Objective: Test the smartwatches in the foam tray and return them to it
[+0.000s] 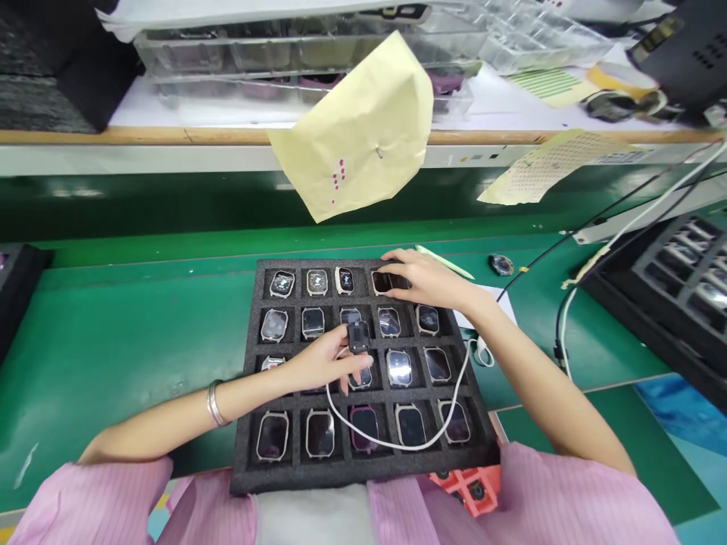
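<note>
A black foam tray (pixel 363 469) with a grid of pockets lies on the green bench in front of me, and several smartwatch bodies (pixel 399 367) sit in its pockets. My left hand (pixel 321 359) hovers over the tray's middle and pinches a small black charger puck (pixel 357 335) on a white cable (pixel 397 445) that loops across the tray's lower rows. My right hand (pixel 423 278) reaches to the top row and its fingers close on a watch body (pixel 383 281) in a pocket at the right. A bangle is on my left wrist.
A yellow paper sheet (pixel 363 129) hangs from the shelf edge above the tray. Clear plastic trays (pixel 255 53) are stacked on the shelf. Another black tray (pixel 675 291) stands at the right, with cables (pixel 619 227) running past it. A small round part (pixel 502 265) lies right of my hand.
</note>
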